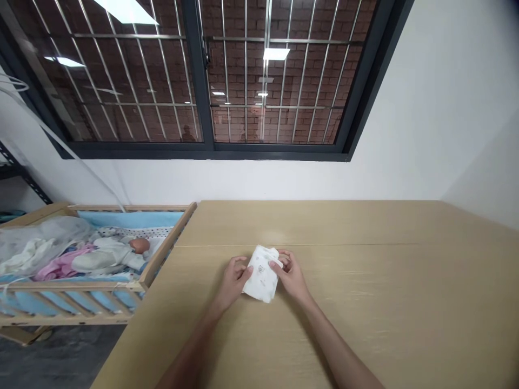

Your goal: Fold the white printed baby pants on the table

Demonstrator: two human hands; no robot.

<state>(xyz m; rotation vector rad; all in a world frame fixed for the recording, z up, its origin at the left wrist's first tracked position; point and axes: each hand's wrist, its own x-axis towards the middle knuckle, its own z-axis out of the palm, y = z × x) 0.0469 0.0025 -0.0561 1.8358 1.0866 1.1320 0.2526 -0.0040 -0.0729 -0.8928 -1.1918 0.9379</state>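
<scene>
A folded white diaper (pixel 263 275) with a small printed figure and ruffled edges is held just over the table, in the middle of the head view. My left hand (pixel 235 278) grips its left edge, thumb on the front and fingers curled. On the other side, my right hand (pixel 292 274) pinches the upper right edge, with the thumb on top and the fingers behind. The diaper's back side is hidden from me.
The wide tan table (pixel 385 302) has a seam across it. To its left stands a wooden crib (pixel 166 243) with blue padding, holding clothes, a pink cloth (pixel 65 265) and a baby-like figure (pixel 109 255). Behind are a white wall and a barred window (pixel 208 146).
</scene>
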